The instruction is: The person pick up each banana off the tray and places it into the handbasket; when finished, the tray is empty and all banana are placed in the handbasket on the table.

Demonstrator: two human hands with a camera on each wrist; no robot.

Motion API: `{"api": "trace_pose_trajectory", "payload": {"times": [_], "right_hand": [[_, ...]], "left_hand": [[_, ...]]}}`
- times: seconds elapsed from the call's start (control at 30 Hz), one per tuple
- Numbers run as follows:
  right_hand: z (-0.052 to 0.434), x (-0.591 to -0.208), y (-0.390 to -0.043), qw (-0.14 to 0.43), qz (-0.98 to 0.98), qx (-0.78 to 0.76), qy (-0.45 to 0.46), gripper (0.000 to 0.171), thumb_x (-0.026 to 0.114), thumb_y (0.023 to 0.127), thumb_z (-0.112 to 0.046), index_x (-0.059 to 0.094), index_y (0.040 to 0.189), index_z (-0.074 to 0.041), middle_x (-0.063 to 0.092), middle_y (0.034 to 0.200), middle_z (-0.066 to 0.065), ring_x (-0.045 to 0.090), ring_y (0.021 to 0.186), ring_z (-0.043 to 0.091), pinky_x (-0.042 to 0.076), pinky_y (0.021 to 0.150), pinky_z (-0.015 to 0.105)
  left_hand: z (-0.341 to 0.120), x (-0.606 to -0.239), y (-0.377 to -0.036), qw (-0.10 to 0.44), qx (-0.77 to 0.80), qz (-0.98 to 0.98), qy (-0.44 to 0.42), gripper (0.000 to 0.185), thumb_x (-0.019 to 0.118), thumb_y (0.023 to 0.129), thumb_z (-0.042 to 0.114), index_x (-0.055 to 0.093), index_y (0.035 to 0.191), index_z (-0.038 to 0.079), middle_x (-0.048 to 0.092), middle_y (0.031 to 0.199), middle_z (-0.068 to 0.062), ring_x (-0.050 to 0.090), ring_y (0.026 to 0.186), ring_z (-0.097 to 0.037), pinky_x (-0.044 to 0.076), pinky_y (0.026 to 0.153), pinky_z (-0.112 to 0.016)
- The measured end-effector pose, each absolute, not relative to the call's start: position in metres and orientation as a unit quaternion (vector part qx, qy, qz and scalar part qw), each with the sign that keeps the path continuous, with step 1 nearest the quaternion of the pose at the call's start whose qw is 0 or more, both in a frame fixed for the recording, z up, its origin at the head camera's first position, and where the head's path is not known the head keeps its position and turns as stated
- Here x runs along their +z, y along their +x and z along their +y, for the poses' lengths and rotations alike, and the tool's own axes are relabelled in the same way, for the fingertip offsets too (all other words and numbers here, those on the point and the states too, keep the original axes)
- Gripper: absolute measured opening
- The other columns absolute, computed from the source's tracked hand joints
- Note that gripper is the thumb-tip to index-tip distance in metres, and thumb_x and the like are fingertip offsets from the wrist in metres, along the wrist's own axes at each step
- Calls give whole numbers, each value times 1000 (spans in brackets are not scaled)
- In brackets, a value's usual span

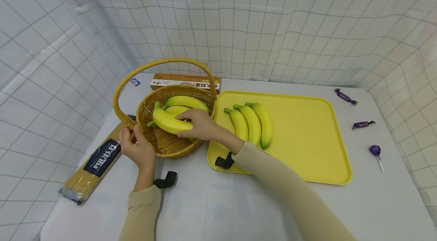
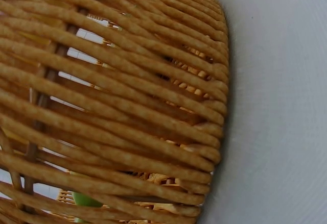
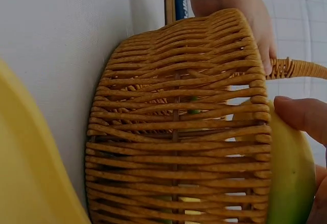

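A wicker basket (image 1: 181, 154) with a tall arched handle stands left of centre in the head view, with several bananas inside. My left hand (image 1: 139, 150) pinches the base of the handle at the basket's left rim. Reaching in from the right, my right hand (image 1: 201, 125) grips one end of a banana (image 1: 167, 121) that lies over the others. In the right wrist view, the thumb (image 3: 301, 114) presses on this banana (image 3: 291, 170) just beyond the rim. The left wrist view is filled by the basket's woven side (image 2: 127, 101); the left hand is hidden there.
A yellow tray (image 1: 304, 138) right of the basket bears three bananas (image 1: 252, 123). A pasta box (image 1: 186, 81) stands behind the basket and a pasta packet (image 1: 93, 163) lies to its left. Wrapped candies (image 1: 345, 96) and a lollipop (image 1: 375, 152) lie at the far right.
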State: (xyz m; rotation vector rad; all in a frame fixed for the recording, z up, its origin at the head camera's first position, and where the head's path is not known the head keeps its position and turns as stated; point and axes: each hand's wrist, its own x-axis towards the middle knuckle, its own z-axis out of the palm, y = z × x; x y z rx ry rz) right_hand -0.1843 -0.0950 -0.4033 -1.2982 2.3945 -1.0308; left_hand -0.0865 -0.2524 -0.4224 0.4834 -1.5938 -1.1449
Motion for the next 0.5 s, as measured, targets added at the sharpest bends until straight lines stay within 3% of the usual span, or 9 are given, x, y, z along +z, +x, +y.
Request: {"api": "trace_pose_trajectory", "payload": {"times": [0.27,0.5], "right_hand": [[-107,-410,-184,144,812,-306,-475,50,72,88,-32,61,132,-11,62,132,4,56,124,18,43,103,27],[-113,-414,-183,138,818,-268,-490,46,73,87,-35,65,128,-14,65,127,0,58,119,15,45,100,25]], "left_hand": [[-251,-423,-86,531,-483,-668,200,23,54,97,3,60,99,-19,49,93,15,48,87,2,40,75,-16],[-252,-422,-87,532,-486,-665,199,24,53,96,2,59,98,-21,49,91,14,48,86,-2,40,75,-18]]}}
